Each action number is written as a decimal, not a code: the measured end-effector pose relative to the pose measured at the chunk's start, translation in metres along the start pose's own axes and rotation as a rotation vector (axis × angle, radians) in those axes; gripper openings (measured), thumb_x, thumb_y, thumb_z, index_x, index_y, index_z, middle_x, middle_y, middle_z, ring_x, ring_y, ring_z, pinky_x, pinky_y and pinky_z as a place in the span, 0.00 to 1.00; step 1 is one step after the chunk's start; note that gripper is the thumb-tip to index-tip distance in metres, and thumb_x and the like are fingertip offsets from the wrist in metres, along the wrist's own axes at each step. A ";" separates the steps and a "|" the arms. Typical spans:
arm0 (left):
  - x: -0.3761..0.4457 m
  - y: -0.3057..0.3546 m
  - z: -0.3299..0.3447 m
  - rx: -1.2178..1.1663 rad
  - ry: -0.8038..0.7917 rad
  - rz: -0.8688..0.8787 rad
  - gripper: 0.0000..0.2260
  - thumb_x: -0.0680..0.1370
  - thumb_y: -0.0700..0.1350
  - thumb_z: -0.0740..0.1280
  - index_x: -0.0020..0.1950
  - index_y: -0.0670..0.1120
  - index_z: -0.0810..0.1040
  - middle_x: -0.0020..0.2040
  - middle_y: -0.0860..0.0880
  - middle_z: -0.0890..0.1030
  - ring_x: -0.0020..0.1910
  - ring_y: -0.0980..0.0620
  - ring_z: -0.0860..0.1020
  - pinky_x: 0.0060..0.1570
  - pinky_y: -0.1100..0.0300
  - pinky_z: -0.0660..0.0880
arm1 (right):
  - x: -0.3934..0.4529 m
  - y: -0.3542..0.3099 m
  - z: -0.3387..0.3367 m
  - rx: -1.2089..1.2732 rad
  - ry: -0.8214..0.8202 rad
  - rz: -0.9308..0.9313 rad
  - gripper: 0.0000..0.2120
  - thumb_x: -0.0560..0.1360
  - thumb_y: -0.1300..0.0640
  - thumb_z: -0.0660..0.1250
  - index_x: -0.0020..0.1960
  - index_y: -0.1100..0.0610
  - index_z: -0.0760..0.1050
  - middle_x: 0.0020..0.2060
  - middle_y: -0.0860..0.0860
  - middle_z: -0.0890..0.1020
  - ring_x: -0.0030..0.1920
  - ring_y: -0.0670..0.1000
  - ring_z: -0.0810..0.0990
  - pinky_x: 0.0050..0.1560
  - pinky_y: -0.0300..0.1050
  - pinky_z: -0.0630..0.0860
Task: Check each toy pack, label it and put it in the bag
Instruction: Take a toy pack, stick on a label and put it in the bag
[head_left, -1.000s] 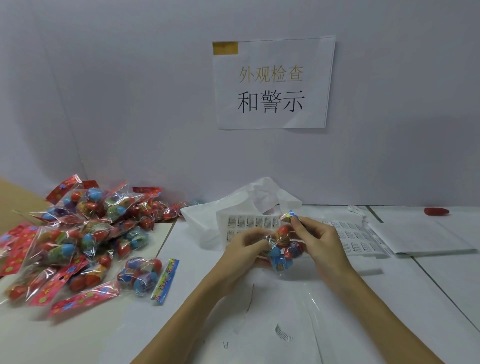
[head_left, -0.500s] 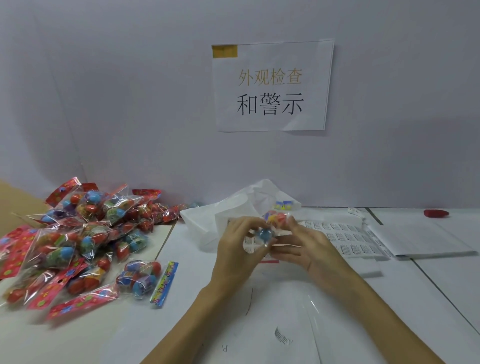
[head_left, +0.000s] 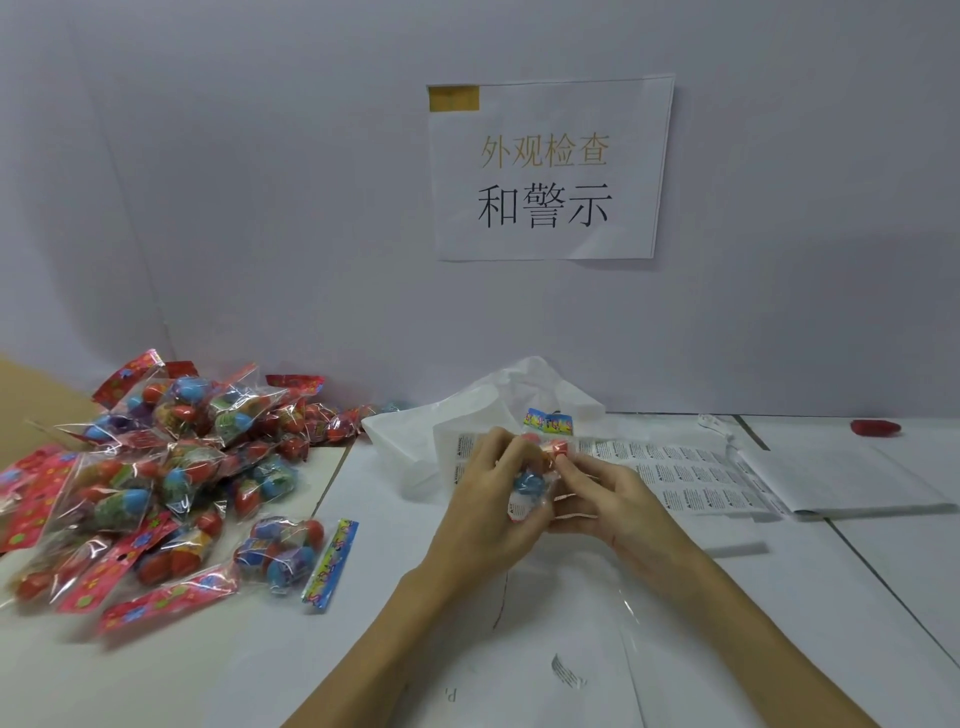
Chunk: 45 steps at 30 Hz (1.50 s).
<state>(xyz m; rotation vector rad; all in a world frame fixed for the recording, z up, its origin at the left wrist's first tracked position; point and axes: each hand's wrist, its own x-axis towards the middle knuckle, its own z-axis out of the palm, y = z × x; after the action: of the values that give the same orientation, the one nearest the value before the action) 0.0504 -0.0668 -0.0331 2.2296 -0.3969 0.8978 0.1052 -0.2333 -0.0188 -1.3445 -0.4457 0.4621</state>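
Note:
Both hands hold one clear toy pack (head_left: 531, 480) with blue and red toys above the middle of the table. My left hand (head_left: 488, 499) grips its left side, my right hand (head_left: 602, 499) pinches its right side and top. The pack's colourful header (head_left: 548, 421) sticks up behind the fingers. A label sheet (head_left: 691, 475) lies flat just behind and to the right of the hands. A white plastic bag (head_left: 467, 415) lies crumpled behind the hands. A heap of toy packs (head_left: 156, 467) covers the left of the table.
One pack with a blue header (head_left: 291, 553) lies apart at the heap's near right. A stack of backing sheets (head_left: 841, 478) sits at right, a small red object (head_left: 875, 427) behind it. Clear film (head_left: 639, 623) lies on the table near me. A paper sign (head_left: 545, 171) hangs on the wall.
The hands turned the pack between them, from face-on to edge-on, and drew closer together around it. The pack stayed above the same spot.

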 end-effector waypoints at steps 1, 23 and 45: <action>0.001 0.002 -0.001 -0.067 0.032 -0.038 0.08 0.79 0.44 0.71 0.53 0.48 0.74 0.52 0.52 0.73 0.52 0.54 0.75 0.51 0.65 0.73 | 0.000 0.000 0.001 -0.012 0.021 -0.022 0.19 0.79 0.49 0.68 0.63 0.61 0.81 0.52 0.63 0.86 0.50 0.61 0.87 0.51 0.54 0.85; 0.004 0.006 -0.005 -0.801 0.048 -0.661 0.10 0.82 0.47 0.71 0.63 0.47 0.82 0.56 0.48 0.87 0.56 0.49 0.85 0.50 0.55 0.84 | 0.002 0.004 -0.004 0.043 0.061 -0.049 0.15 0.78 0.58 0.72 0.64 0.57 0.80 0.51 0.61 0.88 0.51 0.61 0.88 0.51 0.46 0.85; 0.010 -0.042 -0.041 0.016 0.365 -0.356 0.11 0.80 0.45 0.65 0.60 0.46 0.81 0.64 0.62 0.59 0.59 0.72 0.69 0.59 0.61 0.77 | 0.021 0.033 -0.024 -1.245 0.139 -0.474 0.31 0.81 0.58 0.68 0.80 0.41 0.64 0.58 0.43 0.74 0.61 0.46 0.69 0.65 0.44 0.62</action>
<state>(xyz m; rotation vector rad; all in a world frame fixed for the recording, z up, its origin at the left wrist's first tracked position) 0.0583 -0.0083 -0.0254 2.0043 0.1713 1.0804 0.1343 -0.2359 -0.0544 -2.3371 -0.9834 -0.4101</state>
